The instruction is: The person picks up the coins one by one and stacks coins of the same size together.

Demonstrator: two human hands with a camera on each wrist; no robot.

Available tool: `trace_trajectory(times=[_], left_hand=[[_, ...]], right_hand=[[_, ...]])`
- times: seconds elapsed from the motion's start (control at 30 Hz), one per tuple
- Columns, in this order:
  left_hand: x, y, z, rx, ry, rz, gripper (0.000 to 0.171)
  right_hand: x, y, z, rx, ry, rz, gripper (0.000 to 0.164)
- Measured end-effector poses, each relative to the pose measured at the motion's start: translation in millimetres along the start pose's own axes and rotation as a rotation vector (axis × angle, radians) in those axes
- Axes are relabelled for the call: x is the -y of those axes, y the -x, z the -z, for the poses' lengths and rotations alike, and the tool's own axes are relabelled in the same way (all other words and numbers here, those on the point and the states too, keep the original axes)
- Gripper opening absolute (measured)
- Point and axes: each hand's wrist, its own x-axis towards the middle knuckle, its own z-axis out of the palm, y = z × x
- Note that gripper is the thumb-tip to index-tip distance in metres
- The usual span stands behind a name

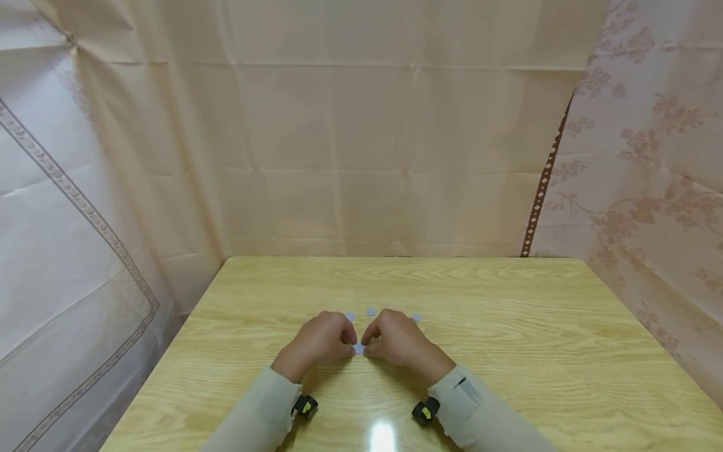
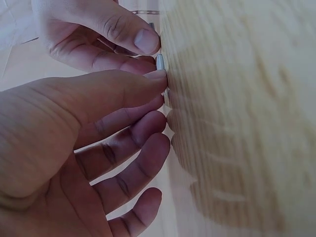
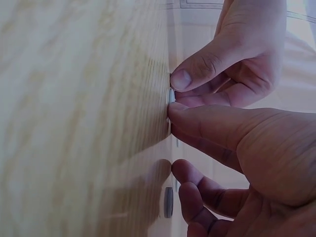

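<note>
I have one pale disc [image 1: 359, 348] pinched from both sides, thumb and fingertips of my left hand [image 1: 324, 338] on one edge and of my right hand [image 1: 395, 338] on the other. My fingertips cover its sides; from each wrist it is only a thin sliver, and I cannot tell whether it touches the table [image 1: 565, 351]. The gap between my hands is narrow. Beyond them lie the left disc [image 1: 350, 316], the middle disc [image 1: 371, 311] and the right disc [image 1: 417, 317]: four discs in view, and whether my hands hide others I cannot tell. Wood stretches wide on both sides; the far edge is well apart, the near edge cut off. Two sleeves [image 1: 254, 411], two black boxes [image 1: 425, 411] at my wrists. Cloth [image 1: 367, 157] hangs behind.
</note>
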Motion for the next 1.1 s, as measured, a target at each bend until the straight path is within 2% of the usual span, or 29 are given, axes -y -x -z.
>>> trace_trajectory(times=[0.47,0.93,1.1], left_hand=[[-5.2,3.3,-2.4,0.022,0.031,-0.028,0.004],[-7.4,5.5,-7.3,0.047,0.080,-0.063,0.009],[-11.0,7.4,-8.1,0.079,0.111,-0.040,0.010]], right_hand=[[0,9,2,-0.001,0.017,0.014,0.005],[-5,19,1,-0.017,0.030,0.067,0.004],[-6,26,3,-0.006,0.022,0.069,0.005]])
